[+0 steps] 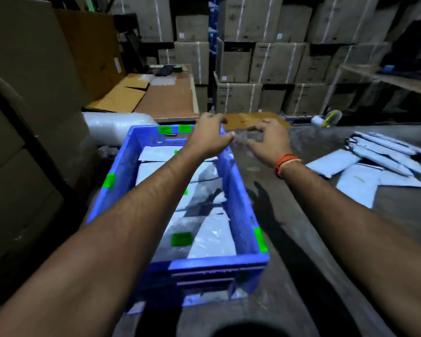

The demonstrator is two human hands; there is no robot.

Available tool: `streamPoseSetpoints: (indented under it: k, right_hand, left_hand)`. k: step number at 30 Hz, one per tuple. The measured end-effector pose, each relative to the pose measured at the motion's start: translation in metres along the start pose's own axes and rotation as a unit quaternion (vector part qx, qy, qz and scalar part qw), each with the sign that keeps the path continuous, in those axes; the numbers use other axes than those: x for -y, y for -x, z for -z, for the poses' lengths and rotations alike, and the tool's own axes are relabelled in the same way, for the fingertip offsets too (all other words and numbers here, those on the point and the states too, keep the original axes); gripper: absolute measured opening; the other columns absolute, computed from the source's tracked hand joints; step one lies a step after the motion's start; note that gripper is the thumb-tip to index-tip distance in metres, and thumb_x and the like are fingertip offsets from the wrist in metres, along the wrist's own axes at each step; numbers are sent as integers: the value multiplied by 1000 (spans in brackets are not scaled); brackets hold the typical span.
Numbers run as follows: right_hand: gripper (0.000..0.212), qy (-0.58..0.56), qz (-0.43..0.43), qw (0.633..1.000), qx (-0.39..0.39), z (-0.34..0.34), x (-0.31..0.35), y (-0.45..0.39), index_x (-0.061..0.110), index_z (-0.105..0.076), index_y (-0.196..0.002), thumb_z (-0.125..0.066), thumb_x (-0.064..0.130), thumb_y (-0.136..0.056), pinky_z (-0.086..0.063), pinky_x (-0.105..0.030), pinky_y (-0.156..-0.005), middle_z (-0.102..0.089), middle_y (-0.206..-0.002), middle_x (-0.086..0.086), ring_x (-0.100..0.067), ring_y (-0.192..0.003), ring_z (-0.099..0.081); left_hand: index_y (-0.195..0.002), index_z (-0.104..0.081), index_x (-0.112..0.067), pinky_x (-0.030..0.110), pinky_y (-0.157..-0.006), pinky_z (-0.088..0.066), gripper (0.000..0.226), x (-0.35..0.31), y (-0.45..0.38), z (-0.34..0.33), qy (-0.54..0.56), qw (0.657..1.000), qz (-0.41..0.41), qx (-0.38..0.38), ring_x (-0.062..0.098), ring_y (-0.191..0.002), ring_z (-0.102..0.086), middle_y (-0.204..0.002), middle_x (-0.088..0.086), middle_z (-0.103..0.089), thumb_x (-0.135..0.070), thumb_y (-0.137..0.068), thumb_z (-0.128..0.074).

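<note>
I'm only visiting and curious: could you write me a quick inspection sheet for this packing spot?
Surface: grey table, dimly lit.
Job's things: blue crate holding white mailer bags; clear blurred thing between the hands.
Clutter: loose mailer pile on the right; bubble wrap roll.
Hands: left hand and right hand, fingers curled, near the crate's far corner; grip unclear.
Cables: nothing seen.
Surroundings: stacked cardboard boxes.
</note>
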State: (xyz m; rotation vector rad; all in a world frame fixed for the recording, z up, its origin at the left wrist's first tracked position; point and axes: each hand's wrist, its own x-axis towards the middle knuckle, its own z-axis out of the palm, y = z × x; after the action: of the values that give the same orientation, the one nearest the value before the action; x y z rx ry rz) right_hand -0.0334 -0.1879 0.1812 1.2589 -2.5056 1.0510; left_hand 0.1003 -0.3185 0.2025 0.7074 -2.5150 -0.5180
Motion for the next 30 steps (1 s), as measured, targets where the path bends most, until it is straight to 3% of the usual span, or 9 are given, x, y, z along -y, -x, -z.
streamPoseSetpoints:
  k: [7, 10, 13, 21, 24, 27, 30]
  right_hand:
    - [39, 70, -76, 995, 10, 73, -117, 58, 12, -74, -115, -73, 17, -76, -43, -31, -99, -71, -115, -13, -32, -116, -60]
    - [39, 40, -128, 991, 2, 91, -170, 71, 12, -75, -113, -71, 21, -76, -47, -30, -93, -73, -111, -11, -28, -107, -65]
    - [34, 33, -169, 985, 11, 101, -227, 78, 11, -75, -112, -71, 12, -79, -46, -26, -87, -74, -109, -11, -27, -105, -66]
    - [38, -4, -192, 976, 100, 115, -381, 82, 10, -75, -114, -72, 10, -76, -46, -28, -96, -73, -113, -11, -28, -108, -66]
    - [38, -38, -212, 970, 110, 111, -418, 85, 11, -76, -109, -71, 13, -72, -48, -28, -96, -73, -111, -13, -27, -105, -67]
    - [41, -92, -263, 955, 99, 104, -446, 83, 22, -76, -100, -60, 23, -62, -54, -26, -80, -69, -100, -17, -24, -81, -68]
    - [34, -176, -327, 925, 82, 84, -480, 78, 35, -71, -86, -57, 30, -55, -62, -40, -70, -70, -90, -9, -24, -70, -70]
  left_hand:
    - [-137, -57, -13, 29, -101, -40, 53, -105, -9, -53, 43, 998, -49, 26, 32, -127, -52, -137, 20, -53, -43, -92, -64]
    - [-135, -59, -14, 30, -97, -43, 53, -152, -17, -78, 45, 996, -61, 41, 33, -123, -54, -132, 21, -56, -44, -92, -63]
    - [-127, -64, -10, 32, -97, -45, 48, -192, -26, -118, 13, 995, -73, 73, 32, -126, -53, -129, 19, -63, -42, -92, -63]
    - [-136, -60, -12, 32, -95, -45, 54, -258, -33, -270, -10, 981, 15, 192, 29, -124, -55, -134, 14, -61, -40, -90, -66]
    - [-128, -65, -11, 34, -94, -49, 48, -273, -33, -310, -23, 977, 38, 210, 30, -121, -57, -128, 15, -64, -36, -87, -67]
    - [-120, -66, -4, 36, -84, -51, 44, -285, -32, -342, -20, 974, 51, 218, 31, -108, -60, -114, 16, -67, -30, -85, -71]
    - [-101, -60, 0, 36, -72, -46, 36, -289, -32, -365, -12, 973, 77, 219, 32, -98, -60, -97, 12, -62, -26, -80, -74]
